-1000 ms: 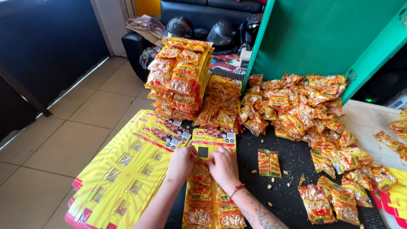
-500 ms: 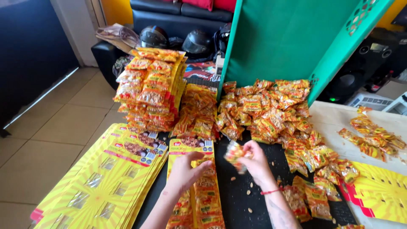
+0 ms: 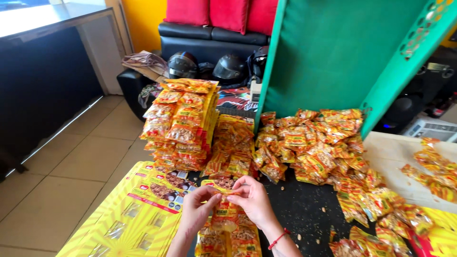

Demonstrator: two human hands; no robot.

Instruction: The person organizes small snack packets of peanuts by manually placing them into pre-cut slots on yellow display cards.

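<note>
Head view: left hand [image 3: 197, 209] and right hand [image 3: 252, 200] pinched a light, crinkly snack packet [image 3: 224, 212] by its top edge.

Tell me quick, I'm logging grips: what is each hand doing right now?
Left hand: closed, pinching the top of a small snack packet.
Right hand: closed, pinching the same packet's top.

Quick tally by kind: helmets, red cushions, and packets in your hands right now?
Helmets: 3, on the black sofa
Red cushions: 3, along the sofa back
Packet in hand: 1, pinched at its top by the left hand and right hand
Total: 7
The loose packets in the heap are too many to count.
</note>
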